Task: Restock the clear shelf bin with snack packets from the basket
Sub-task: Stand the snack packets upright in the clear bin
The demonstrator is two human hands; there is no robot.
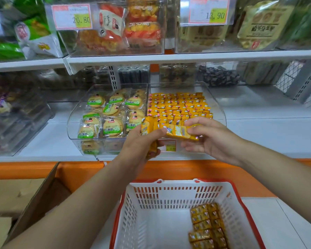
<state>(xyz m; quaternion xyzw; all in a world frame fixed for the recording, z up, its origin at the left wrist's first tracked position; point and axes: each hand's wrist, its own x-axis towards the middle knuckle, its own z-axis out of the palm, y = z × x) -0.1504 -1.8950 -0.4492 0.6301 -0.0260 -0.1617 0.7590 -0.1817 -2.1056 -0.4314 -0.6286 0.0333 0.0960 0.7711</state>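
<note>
Left hand (144,141) and right hand (207,135) both gripping yellow packets (176,131), frame centre, just before clear bin (221,112). More packets in basket (169,193), bottom. Risk: loose stack slipping, dropping short of bin.

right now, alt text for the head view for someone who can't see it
A left hand and a right hand hold a bunch of yellow snack packets at the front of a clear shelf bin, whose right half holds rows of the same packets and left half round biscuits. Below, a white basket holds more yellow packets.
</note>
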